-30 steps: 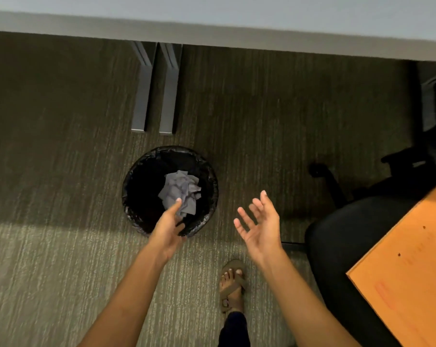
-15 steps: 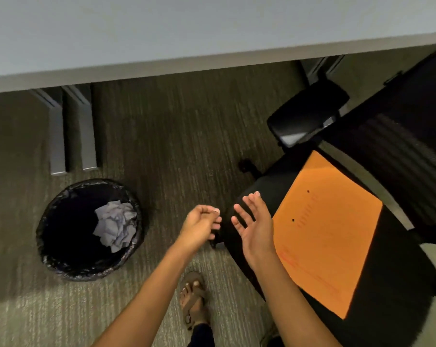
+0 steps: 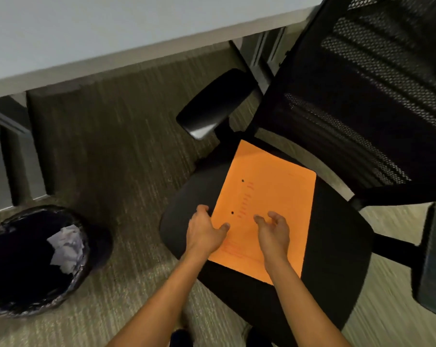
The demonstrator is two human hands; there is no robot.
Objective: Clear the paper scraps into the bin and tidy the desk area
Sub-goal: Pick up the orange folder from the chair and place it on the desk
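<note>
The orange envelope (image 3: pixel 264 211) is judged to be light, thin and flexible, so it would likely sag or bend if lifted by one corner, and its smooth face may slide on the fabric of the chair seat (image 3: pixel 337 246) under a flat push. A hold at two opposite long edges, or a pinch at the near edge toward 6 o'clock with a thumb slid underneath, is judged the safest way to raise it flat. The envelope is seen lying flat on the black seat of the office chair, angled so that its long axis runs from about 11 o'clock to 5 o'clock; it is a plain, bright orange rectangle with two small dark dots and faint printed lines down its left half, which are too blurred to be read. The left hand (image 3: pixel 206 231) is placed at the envelope's left edge, fingers curled over the seat beside it and the thumb laid on the orange surface; nothing is yet gripped. The right hand (image 3: pixel 272 229) is held over the lower middle of the envelope with fingers loosely spread and bent, empty. At 8 o'clock the black-lined bin (image 3: pixel 4 291) is seen on the carpet with crumpled paper (image 3: pixel 66 249) inside.
</note>
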